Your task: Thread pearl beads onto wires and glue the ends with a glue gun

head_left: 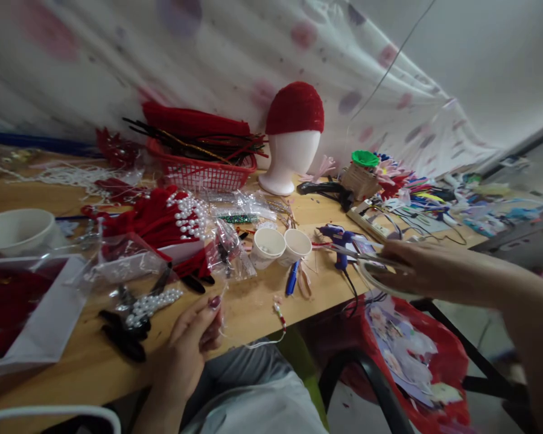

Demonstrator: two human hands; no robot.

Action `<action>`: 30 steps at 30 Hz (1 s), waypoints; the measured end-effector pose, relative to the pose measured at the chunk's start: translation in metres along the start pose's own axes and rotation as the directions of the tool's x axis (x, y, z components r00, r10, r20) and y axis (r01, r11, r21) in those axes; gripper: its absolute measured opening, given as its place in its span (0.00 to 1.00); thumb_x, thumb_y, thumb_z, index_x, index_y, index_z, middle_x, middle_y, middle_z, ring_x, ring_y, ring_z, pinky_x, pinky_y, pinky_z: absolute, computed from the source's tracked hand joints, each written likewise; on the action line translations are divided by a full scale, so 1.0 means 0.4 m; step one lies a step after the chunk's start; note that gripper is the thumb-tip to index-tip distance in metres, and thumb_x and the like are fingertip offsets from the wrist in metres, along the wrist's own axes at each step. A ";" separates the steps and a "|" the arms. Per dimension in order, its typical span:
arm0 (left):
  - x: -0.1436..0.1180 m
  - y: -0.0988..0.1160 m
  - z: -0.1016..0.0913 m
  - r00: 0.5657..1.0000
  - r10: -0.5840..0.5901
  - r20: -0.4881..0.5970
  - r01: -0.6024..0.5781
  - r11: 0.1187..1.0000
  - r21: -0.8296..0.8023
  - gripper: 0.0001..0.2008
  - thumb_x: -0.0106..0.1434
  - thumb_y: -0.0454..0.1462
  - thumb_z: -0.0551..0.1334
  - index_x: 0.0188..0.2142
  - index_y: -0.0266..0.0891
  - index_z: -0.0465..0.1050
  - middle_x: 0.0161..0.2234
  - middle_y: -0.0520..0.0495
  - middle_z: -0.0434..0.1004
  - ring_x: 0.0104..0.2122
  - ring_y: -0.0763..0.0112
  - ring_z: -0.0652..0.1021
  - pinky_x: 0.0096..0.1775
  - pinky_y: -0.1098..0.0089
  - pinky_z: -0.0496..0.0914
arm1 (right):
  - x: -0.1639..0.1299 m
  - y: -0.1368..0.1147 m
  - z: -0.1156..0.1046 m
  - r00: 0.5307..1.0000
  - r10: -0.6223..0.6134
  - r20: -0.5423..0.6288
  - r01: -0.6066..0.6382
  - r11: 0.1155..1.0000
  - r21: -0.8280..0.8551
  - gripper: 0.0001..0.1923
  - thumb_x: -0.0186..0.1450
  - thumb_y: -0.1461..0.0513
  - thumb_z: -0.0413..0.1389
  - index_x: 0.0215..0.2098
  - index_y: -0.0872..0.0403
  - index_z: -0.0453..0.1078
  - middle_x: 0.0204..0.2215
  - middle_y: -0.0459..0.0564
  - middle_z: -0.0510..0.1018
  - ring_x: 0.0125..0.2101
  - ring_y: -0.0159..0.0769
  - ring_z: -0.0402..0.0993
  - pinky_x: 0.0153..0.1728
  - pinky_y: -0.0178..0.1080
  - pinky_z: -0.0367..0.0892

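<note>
My left hand (190, 342) sits at the near edge of the wooden table (253, 307), fingers pinched on a thin clear thread (257, 343) that runs right to a few small beads (279, 313). My right hand (407, 268) is out at the right, closed around a pair of silver scissors (357, 256) whose blades point left toward a blue glue gun (339, 238). Two white paper cups (280, 246) stand between the hands.
A red basket (199, 172) of red and black stems and a foam head (292, 154) with a red cap stand at the back. Pearl strings (190, 217), plastic bags, a white bowl (15, 229) and a power strip (371, 223) crowd the table. A red bag (447, 361) hangs below.
</note>
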State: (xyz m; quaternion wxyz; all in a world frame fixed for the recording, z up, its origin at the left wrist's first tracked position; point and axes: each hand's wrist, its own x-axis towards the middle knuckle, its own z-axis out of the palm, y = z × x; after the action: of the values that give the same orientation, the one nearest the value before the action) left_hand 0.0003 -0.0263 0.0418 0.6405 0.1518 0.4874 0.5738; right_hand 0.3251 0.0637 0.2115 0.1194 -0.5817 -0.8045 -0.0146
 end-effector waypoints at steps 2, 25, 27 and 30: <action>-0.003 0.002 0.010 1.000 0.020 0.019 -0.020 1.000 -0.002 0.21 0.46 0.47 0.78 0.22 0.37 0.70 0.21 0.58 0.65 0.20 0.83 0.63 0.24 0.81 0.58 | -0.045 -0.023 -0.001 0.945 -0.138 0.298 0.073 0.973 0.219 0.17 0.63 0.43 0.63 0.29 0.45 0.81 0.21 0.47 0.81 0.18 0.35 0.74 0.17 0.35 0.69; -0.026 -0.012 0.058 0.867 0.024 0.497 -0.274 0.857 0.437 0.17 0.73 0.45 0.56 0.28 0.42 0.67 0.28 0.52 0.66 0.30 0.68 0.64 0.34 0.66 0.58 | -0.167 -0.175 0.313 0.707 -0.285 0.647 -0.452 0.522 0.724 0.15 0.52 0.56 0.64 0.32 0.50 0.63 0.29 0.42 0.68 0.31 0.36 0.58 0.32 0.35 0.55; -0.025 -0.009 0.062 0.870 0.014 0.493 -0.266 0.855 0.445 0.16 0.72 0.44 0.56 0.28 0.42 0.66 0.28 0.53 0.65 0.30 0.68 0.63 0.34 0.66 0.58 | -0.166 -0.167 0.315 0.699 -0.275 0.661 -0.471 0.519 0.714 0.16 0.51 0.57 0.65 0.31 0.50 0.63 0.29 0.42 0.68 0.31 0.36 0.58 0.33 0.35 0.55; -0.019 -0.007 0.071 0.859 0.020 0.512 -0.274 0.862 0.427 0.16 0.73 0.44 0.56 0.28 0.43 0.65 0.27 0.54 0.61 0.28 0.69 0.62 0.33 0.66 0.57 | -0.170 -0.152 0.322 0.699 -0.250 0.670 -0.484 0.524 0.701 0.16 0.51 0.57 0.65 0.31 0.50 0.63 0.30 0.43 0.67 0.32 0.36 0.58 0.34 0.36 0.56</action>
State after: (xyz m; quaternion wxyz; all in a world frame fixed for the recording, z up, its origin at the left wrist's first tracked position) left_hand 0.0256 -0.0237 0.0567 0.6364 0.4857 0.4232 0.4241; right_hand 0.2655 0.0014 0.0791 0.0692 -0.4649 -0.6411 0.6067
